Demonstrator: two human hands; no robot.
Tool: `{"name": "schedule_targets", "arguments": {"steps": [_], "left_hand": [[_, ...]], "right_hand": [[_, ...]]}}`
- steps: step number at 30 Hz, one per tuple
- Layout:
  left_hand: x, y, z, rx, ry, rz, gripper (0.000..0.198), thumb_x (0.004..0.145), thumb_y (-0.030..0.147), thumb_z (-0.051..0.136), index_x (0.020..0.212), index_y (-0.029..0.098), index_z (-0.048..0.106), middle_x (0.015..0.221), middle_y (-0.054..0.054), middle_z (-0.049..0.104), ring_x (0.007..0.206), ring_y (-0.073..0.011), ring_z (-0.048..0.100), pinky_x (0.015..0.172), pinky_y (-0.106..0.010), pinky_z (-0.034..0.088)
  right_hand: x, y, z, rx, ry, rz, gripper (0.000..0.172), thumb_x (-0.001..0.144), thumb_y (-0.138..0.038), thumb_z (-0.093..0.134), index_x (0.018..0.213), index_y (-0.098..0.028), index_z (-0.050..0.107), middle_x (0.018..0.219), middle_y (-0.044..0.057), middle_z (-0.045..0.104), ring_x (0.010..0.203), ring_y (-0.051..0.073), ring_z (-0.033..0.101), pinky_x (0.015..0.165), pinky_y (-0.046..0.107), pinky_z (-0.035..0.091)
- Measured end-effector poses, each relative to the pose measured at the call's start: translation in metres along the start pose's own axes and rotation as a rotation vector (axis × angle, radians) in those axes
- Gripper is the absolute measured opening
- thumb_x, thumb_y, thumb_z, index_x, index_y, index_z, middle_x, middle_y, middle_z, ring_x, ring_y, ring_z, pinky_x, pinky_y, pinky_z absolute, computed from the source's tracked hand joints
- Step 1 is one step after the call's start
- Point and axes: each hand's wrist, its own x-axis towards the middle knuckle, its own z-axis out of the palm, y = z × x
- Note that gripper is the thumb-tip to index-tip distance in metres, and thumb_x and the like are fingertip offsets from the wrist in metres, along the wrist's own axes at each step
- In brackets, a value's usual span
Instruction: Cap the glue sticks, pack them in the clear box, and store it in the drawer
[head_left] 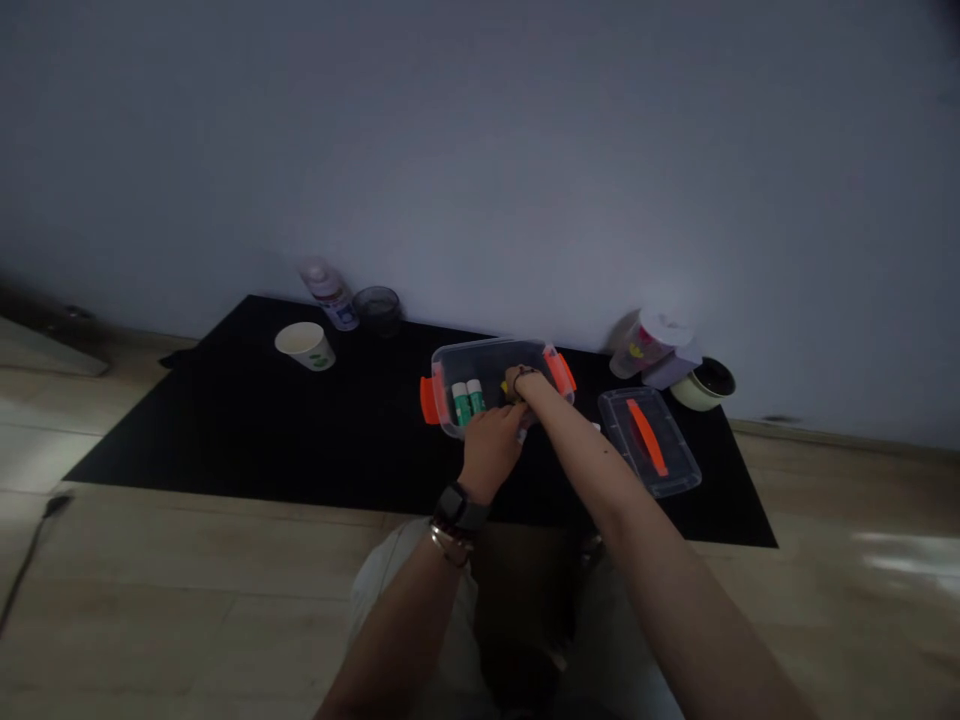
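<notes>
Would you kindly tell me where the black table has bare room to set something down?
The table is bare in front of the paper cup and between that cup and the plastic box. The right end is crowded with a lid, clear cup and pot.

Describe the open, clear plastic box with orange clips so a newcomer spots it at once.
Find the black tabletop against the grey wall. Near its back middle, the person's right hand is inside the open, clear plastic box with orange clips. Unlike the flat, clear plastic lid with an orange handle to its right, it has raised sides and holds two green-and-white tubes.
</notes>
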Motion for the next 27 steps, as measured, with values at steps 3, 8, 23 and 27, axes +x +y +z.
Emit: {"name": "schedule_targets", "arguments": {"steps": [3,8,23,27], "left_hand": [[0.001,0.000,0.000,-0.021,0.006,-0.016,0.030,0.094,0.017,0.048,0.118,0.019,0.065,0.103,-0.012,0.074,0.096,-0.0303,0.068,0.081,-0.039,0.045],[0.008,-0.003,0.003,-0.114,0.159,-0.085,0.033,0.093,0.018,0.049,0.124,0.016,0.061,0.117,-0.016,0.069,0.114,-0.0334,0.061,0.096,-0.046,0.043],[-0.012,0.039,0.017,-0.817,-0.166,0.086,0.036,0.099,0.046,0.041,0.109,0.017,0.061,0.094,-0.009,0.070,0.081,-0.0215,0.065,0.075,-0.034,0.049],[-0.012,0.040,0.016,-0.938,-0.343,0.057,0.046,0.098,0.058,0.037,0.083,0.018,0.056,0.064,0.001,0.055,0.054,-0.0124,0.047,0.054,-0.026,0.038]], "right_hand": [[-0.002,-0.009,-0.013,-0.143,-0.091,0.091,0.036,0.086,-0.039,0.068,0.060,-0.015,0.057,0.063,0.003,0.062,0.074,0.016,0.065,0.076,0.031,0.049],[-0.041,-0.030,-0.070,-0.116,0.016,-0.197,0.023,0.085,-0.036,0.065,0.095,-0.017,0.058,0.092,0.006,0.068,0.085,0.018,0.062,0.081,0.031,0.049],[-0.190,0.024,-0.085,-0.017,0.213,-0.039,0.032,0.093,-0.050,0.055,0.089,-0.020,0.061,0.073,-0.001,0.061,0.069,0.014,0.057,0.059,0.024,0.045],[-0.193,0.027,-0.094,-0.081,0.200,-0.021,0.029,0.097,-0.042,0.057,0.107,-0.017,0.065,0.105,0.005,0.066,0.089,0.017,0.064,0.078,0.032,0.055]]}}
